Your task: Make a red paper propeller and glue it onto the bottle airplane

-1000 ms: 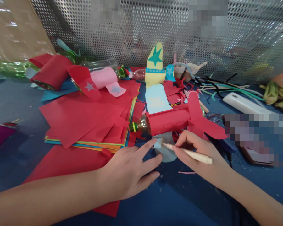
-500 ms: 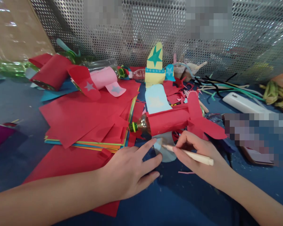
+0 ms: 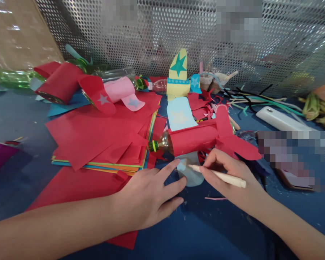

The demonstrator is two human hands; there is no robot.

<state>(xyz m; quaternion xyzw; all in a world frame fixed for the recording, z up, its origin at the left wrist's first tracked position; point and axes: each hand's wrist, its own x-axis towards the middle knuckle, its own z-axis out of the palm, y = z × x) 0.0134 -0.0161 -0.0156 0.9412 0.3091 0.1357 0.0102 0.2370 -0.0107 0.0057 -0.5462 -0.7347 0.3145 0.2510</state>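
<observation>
A green plastic bottle wrapped in red paper lies on its side, cap to the left, with red paper fins at its right end. From its far side sticks a light blue paper wing bearing a pale star. The near paper wing, greyish blue in shadow, carries a faint yellowish mark. My left hand has its fingers spread, fingertips on this wing's left edge. Pinched in my right hand is a cream marker, its tip at the near wing's surface.
A stack of coloured paper, red on top, lies left of the bottle. Behind stand other paper-covered bottles and a yellow paper piece with a green star. To the right are a white glue gun and a phone.
The marker tip has shifted very slightly to the right over the near wing, along with my right hand. My left hand stays in place.
</observation>
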